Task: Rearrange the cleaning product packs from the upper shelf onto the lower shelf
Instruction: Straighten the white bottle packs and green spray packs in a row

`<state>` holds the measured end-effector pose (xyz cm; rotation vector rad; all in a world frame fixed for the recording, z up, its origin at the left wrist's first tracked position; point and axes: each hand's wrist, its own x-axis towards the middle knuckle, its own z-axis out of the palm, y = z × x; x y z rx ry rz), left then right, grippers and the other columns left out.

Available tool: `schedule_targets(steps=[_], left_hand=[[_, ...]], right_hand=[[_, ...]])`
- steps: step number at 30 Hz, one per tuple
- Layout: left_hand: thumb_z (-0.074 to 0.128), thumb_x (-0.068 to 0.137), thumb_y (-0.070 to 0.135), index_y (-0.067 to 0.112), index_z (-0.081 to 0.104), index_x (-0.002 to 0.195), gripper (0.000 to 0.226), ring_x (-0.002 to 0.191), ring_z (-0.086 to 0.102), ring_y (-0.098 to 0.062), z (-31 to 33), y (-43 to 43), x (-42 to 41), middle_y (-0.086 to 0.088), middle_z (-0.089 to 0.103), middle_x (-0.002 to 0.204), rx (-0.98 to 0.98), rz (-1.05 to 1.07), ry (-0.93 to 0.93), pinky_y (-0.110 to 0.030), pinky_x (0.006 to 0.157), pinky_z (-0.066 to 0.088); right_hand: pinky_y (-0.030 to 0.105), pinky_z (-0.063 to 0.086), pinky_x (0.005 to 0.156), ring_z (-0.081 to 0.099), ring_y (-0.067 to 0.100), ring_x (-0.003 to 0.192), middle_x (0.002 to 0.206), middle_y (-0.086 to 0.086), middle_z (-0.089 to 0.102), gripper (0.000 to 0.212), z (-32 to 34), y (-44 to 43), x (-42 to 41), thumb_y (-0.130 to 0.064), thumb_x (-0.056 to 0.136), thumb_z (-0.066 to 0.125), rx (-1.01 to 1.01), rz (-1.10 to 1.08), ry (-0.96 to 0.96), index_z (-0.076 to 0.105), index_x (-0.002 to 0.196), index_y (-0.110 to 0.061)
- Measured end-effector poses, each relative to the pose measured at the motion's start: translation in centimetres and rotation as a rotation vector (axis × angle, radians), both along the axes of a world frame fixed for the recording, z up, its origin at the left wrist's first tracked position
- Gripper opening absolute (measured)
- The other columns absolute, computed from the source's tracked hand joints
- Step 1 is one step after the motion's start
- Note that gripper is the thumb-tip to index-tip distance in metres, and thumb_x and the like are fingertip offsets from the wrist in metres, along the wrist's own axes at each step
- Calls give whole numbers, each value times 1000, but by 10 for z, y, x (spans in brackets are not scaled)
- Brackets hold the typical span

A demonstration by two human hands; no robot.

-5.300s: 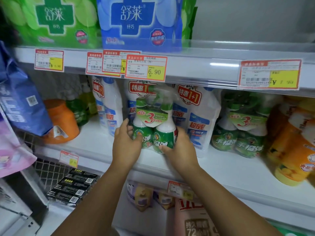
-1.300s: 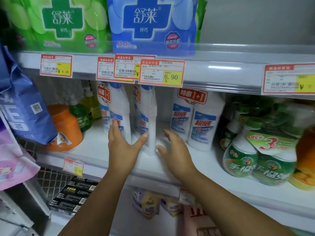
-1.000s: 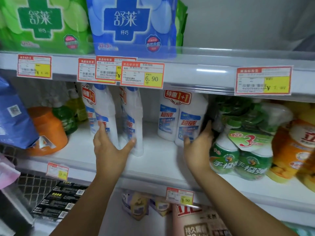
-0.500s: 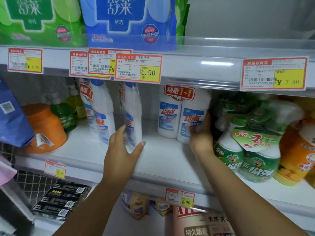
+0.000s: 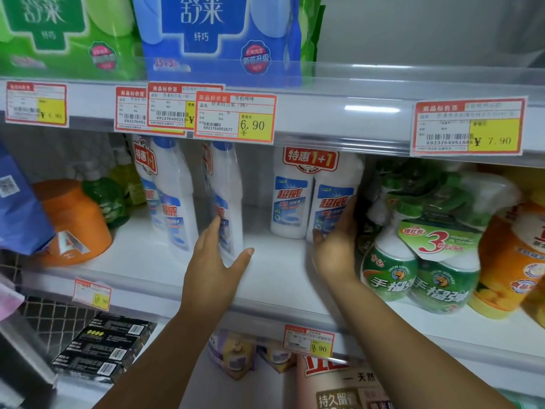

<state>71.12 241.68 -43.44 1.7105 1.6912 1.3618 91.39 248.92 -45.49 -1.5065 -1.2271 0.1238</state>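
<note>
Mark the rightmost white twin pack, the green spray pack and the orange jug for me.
white twin pack [image 5: 292, 199], head view, left bottle's blue label.
green spray pack [image 5: 436, 240], head view, cardboard sleeve.
orange jug [image 5: 78, 215], head view, front of body.

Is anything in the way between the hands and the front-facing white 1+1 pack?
Nothing visible. The right hand cups the right side of the white 1+1 pack, squeezed against the green spray pack. Only bare shelf lies between the left hand and it.

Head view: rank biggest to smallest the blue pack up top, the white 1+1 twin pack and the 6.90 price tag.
1. blue pack, though cut off at the top
2. white 1+1 twin pack
3. 6.90 price tag
</note>
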Motion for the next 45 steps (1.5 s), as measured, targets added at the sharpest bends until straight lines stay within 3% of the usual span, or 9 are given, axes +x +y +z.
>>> schedule_targets(steps=[5, 9, 13, 16, 20, 26, 34, 40, 45], left_hand=[[65, 82, 44, 37, 22, 145, 77, 133, 39, -15, 2, -2, -3, 8, 34, 149, -23, 0, 5, -39, 108, 36], [56, 89, 42, 36, 27, 144, 63, 131, 42, -14, 4, -3, -6, 7, 38, 147, -4, -4, -5, -40, 108, 37], [44, 96, 32, 29, 31, 144, 50, 131, 41, -14, 7, -10, -16, 2, 41, 146, 14, 38, 7, -31, 109, 33], [43, 97, 31, 29, 33, 143, 47, 129, 42, -12, 9, -15, -25, 4, 44, 144, 9, 53, -14, -24, 102, 31], [44, 96, 30, 28, 36, 142, 46, 126, 44, -7, 10, -17, -31, 6, 48, 141, 2, 58, -49, -19, 100, 30], [47, 95, 30, 28, 36, 142, 48, 127, 45, -10, 12, -11, -28, 5, 47, 142, -12, 18, -116, -24, 104, 32], [73, 76, 37, 24, 8, 149, 99, 140, 27, -23, 25, 13, 9, -3, 21, 156, -193, -144, -242, -42, 108, 31], [73, 78, 28, 27, 40, 136, 66, 115, 57, -12, 17, 24, 28, 8, 59, 127, -191, -307, -273, -16, 80, 49], [67, 84, 25, 26, 45, 130, 51, 100, 61, -12, 16, 22, 42, 6, 62, 120, -155, -302, -233, -17, 77, 47]], right_hand=[[47, 31, 112, 36, 36, 135, 151, 20, 31, 98, 6, -7, -1, -5, 78, 71, -17, 9, 19, 8, 152, -12], [48, 38, 106, 44, 38, 127, 141, 23, 43, 78, 27, -35, -26, -11, 79, 69, 91, -112, -206, 29, 147, -8], [36, 33, 113, 37, 19, 136, 148, 4, 38, 67, 40, -60, -70, -22, 88, 59, -205, 488, -107, 29, 147, -20], [37, 38, 109, 42, 16, 132, 148, -2, 40, 78, 41, -56, -96, -34, 81, 69, -294, 658, -24, 28, 146, -24], [27, 46, 89, 59, 20, 112, 127, 1, 59, 65, 45, -40, -118, -33, 79, 75, -295, 567, 57, 42, 134, -19], [30, 47, 88, 62, 21, 105, 116, 3, 64, 32, 50, -52, -85, -20, 87, 66, -311, 505, -19, 51, 115, -16], [25, 41, 83, 57, 11, 99, 115, -3, 62, 33, 61, -104, 6, -11, 89, 62, -368, 420, -14, 46, 117, -19], [21, 42, 84, 57, 5, 102, 123, -8, 57, 69, 41, -111, 6, -3, 86, 61, -184, 276, -5, 27, 140, -29], [44, 45, 104, 50, 12, 126, 143, -4, 45, 87, 26, -103, -5, -3, 85, 57, -125, 287, 87, 6, 149, -35]])
